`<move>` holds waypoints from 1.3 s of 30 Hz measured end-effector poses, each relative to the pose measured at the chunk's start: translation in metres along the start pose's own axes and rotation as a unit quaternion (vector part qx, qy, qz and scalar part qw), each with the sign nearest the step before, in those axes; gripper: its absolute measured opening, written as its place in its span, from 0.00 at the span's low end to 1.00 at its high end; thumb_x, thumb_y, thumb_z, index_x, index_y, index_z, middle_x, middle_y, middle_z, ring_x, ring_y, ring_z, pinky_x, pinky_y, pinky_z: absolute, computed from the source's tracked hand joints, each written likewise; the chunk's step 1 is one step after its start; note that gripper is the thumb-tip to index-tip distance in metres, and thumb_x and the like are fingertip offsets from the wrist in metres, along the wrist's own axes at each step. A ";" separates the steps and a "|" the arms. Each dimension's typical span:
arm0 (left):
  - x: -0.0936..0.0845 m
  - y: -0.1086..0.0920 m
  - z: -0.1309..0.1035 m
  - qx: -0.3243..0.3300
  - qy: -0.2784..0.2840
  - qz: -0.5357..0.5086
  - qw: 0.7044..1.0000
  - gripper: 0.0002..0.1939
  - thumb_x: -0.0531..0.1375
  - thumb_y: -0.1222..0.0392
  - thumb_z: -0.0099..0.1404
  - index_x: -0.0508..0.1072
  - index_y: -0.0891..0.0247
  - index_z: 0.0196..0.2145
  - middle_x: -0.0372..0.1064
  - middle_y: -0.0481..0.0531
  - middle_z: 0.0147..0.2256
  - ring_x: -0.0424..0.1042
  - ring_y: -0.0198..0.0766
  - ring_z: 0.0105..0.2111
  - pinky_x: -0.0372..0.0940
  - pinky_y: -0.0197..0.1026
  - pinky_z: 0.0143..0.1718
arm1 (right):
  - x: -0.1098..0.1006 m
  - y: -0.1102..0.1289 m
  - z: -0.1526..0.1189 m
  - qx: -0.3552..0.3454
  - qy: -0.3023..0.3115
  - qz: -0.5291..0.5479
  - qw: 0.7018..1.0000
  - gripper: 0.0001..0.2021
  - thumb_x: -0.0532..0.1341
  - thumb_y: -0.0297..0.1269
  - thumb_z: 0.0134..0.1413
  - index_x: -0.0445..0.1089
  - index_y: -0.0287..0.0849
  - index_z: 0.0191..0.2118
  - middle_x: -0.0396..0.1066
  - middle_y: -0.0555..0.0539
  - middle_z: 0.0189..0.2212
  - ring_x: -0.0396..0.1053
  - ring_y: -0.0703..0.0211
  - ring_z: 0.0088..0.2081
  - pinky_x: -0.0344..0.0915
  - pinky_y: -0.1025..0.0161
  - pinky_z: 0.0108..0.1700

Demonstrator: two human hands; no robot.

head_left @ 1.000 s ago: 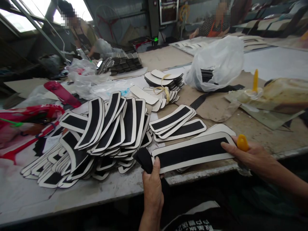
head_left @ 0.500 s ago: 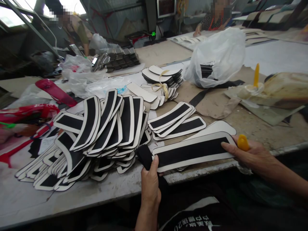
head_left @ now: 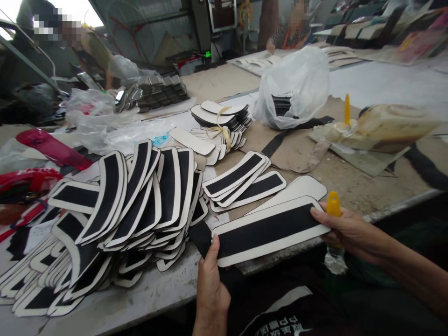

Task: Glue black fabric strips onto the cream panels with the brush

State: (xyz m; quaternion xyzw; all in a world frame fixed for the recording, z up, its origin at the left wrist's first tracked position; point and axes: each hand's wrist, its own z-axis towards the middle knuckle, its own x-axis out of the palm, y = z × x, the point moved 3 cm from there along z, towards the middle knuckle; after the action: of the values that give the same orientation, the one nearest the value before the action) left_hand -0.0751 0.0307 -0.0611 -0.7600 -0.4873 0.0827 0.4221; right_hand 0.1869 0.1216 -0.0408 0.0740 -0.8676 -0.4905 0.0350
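You're holding a long, white-bordered panel with a black centre strip (head_left: 269, 231) nearly level over the front edge of the cluttered worktop (head_left: 164, 298). The fingers of your left hand (head_left: 212, 289) are closed on its near-left end, thumb on top, beside a folded black fabric band (head_left: 200, 237). Your right hand (head_left: 350, 233) pinches the other end, its fingers also closed around a yellow-handled brush (head_left: 333, 205), bristles hanging below. Shifting the panel, I'd judge, calls for both ends kept pinched and those bristles kept off its face. Left of it lies a heaped pile of similar panels (head_left: 140, 200); beyond sits a translucent white plastic bag (head_left: 297, 88). Across the room, one co-worker (head_left: 96, 49) leans at the left, another (head_left: 291, 33) sits farther back.
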 end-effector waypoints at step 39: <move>-0.014 0.005 0.000 0.161 -0.139 0.313 0.926 0.18 0.67 0.49 0.49 0.74 0.66 0.31 0.75 0.59 0.34 0.71 0.54 0.44 0.63 0.51 0.48 | 0.001 0.004 0.006 -0.195 -0.091 -0.296 0.931 0.18 0.58 0.50 0.50 0.59 0.43 0.19 0.54 0.55 0.17 0.50 0.66 0.20 0.52 0.68 0.22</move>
State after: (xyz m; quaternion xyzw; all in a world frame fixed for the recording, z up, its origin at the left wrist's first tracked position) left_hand -0.0789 0.0184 -0.0691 -0.7766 -0.2587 0.3925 0.4193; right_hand 0.1850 0.1284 -0.0403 0.2742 -0.6929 -0.6428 -0.1772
